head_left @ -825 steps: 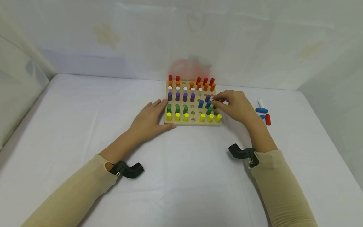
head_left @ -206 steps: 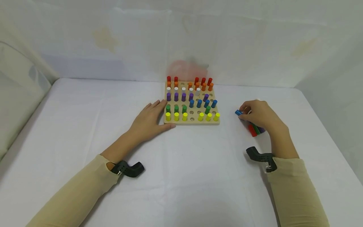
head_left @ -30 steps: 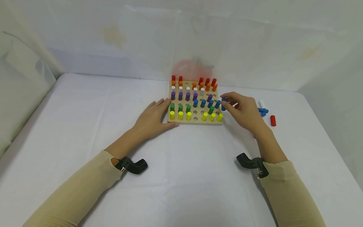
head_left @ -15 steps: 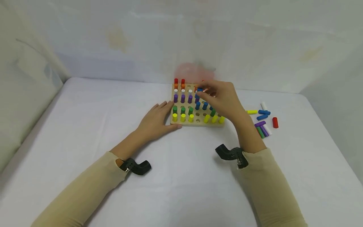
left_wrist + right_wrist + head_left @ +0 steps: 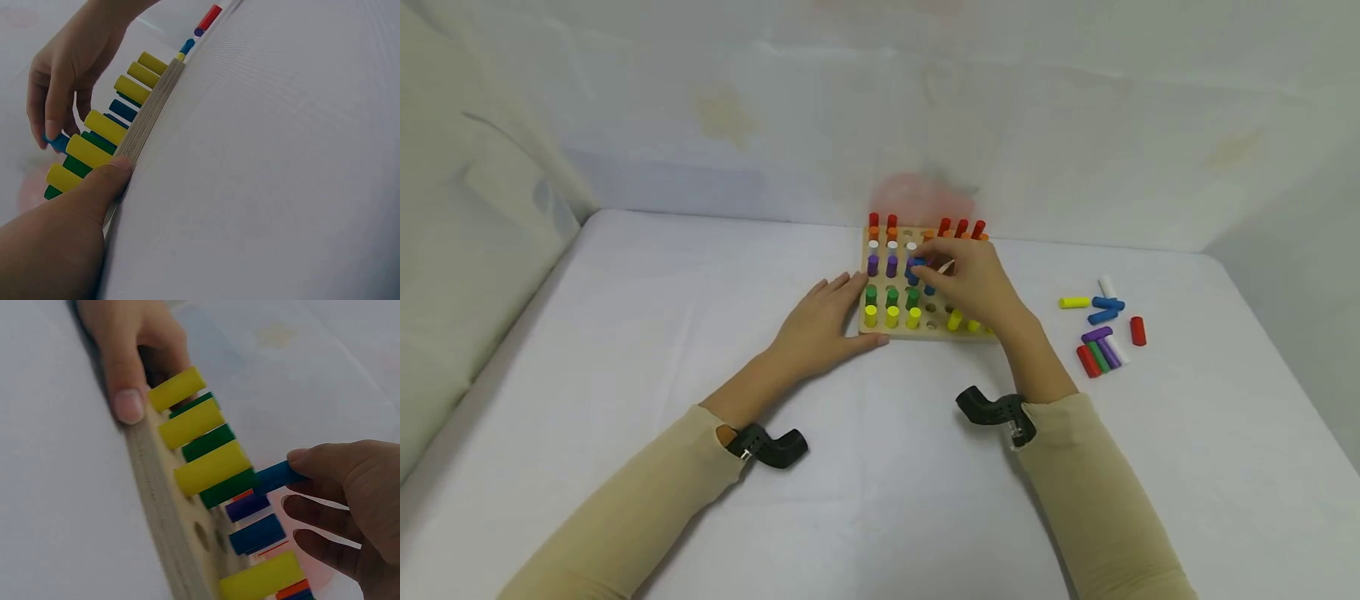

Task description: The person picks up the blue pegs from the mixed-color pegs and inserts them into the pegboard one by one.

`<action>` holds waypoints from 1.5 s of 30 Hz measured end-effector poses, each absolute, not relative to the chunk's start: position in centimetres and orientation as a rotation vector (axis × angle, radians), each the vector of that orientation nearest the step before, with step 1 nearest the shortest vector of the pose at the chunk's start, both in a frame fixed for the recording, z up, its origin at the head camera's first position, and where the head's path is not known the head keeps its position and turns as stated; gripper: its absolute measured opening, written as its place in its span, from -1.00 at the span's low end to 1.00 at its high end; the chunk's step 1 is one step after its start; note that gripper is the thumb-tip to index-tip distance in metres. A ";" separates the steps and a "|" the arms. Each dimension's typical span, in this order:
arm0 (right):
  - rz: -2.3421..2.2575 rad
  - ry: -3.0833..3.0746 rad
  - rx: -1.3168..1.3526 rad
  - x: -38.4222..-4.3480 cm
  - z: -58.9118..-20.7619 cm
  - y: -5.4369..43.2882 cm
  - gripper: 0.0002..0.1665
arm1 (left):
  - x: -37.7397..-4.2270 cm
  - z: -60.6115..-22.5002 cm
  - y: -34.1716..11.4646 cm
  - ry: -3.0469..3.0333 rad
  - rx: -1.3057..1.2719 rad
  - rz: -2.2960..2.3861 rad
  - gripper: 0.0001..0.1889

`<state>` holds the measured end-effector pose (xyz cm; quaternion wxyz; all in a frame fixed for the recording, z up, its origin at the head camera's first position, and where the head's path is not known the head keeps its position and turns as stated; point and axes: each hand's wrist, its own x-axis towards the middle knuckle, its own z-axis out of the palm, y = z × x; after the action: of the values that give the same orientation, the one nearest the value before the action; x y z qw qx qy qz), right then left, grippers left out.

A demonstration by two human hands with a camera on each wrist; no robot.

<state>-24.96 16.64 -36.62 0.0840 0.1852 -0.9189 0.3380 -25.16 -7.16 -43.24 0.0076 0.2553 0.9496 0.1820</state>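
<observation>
A wooden pegboard (image 5: 901, 334) stands on the white-covered table with rows of red, orange, white, purple, blue, green and yellow pegs. My left hand (image 5: 820, 329) rests against its left side, fingers extended and thumb on the front edge. Over the board, my right hand (image 5: 976, 282) pinches a blue peg (image 5: 278, 477) between thumb and index finger. That peg is close behind a green peg (image 5: 228, 487) in the right wrist view; whether its lower end is in a hole is hidden. My right hand covers much of the board's right half in the head view.
Loose pegs lie right of the board: a yellow peg (image 5: 1074, 303), a blue peg (image 5: 1103, 317), a red peg (image 5: 1138, 331), a purple peg (image 5: 1097, 333) and several others. A white cloth wall (image 5: 820, 125) rises behind the table.
My right hand has carried the blue peg from the board's right edge leftward over it, then down towards the blue row. The blue row has gained pegs since the oldest frame. My left hand stays put.
</observation>
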 end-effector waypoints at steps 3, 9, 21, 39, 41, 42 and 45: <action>1.002 -2.749 0.563 -25.2 -37.3 16.5 -0.71 | -25.2 -43.1 -7.2 2.971 0.801 0.564 0.05; 0.882 -2.776 0.553 -25.6 -38.2 16.3 -0.73 | -25.3 -43.1 -7.2 2.976 0.809 0.559 0.05; 0.864 -2.776 0.559 -25.7 -38.3 16.4 -0.74 | -25.3 -42.8 -7.3 2.980 0.806 0.546 0.06; 0.763 -2.918 0.523 -25.6 -37.9 16.4 -0.70 | -25.3 -42.9 -7.5 2.974 0.799 0.545 0.07; 0.770 -2.934 0.524 -25.5 -37.8 16.5 -0.69 | -25.3 -42.9 -7.5 2.971 0.802 0.547 0.07; 0.780 -2.937 0.520 -25.4 -37.7 16.6 -0.67 | -25.3 -42.9 -7.5 2.969 0.802 0.547 0.07; 0.821 -2.932 0.491 -25.2 -37.2 16.8 -0.64 | -25.4 -42.8 -7.5 2.967 0.801 0.551 0.07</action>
<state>-25.22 16.84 -37.25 0.0287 0.1591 -0.9503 0.2662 -25.35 -7.55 -42.83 0.0094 0.2566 0.9502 0.1766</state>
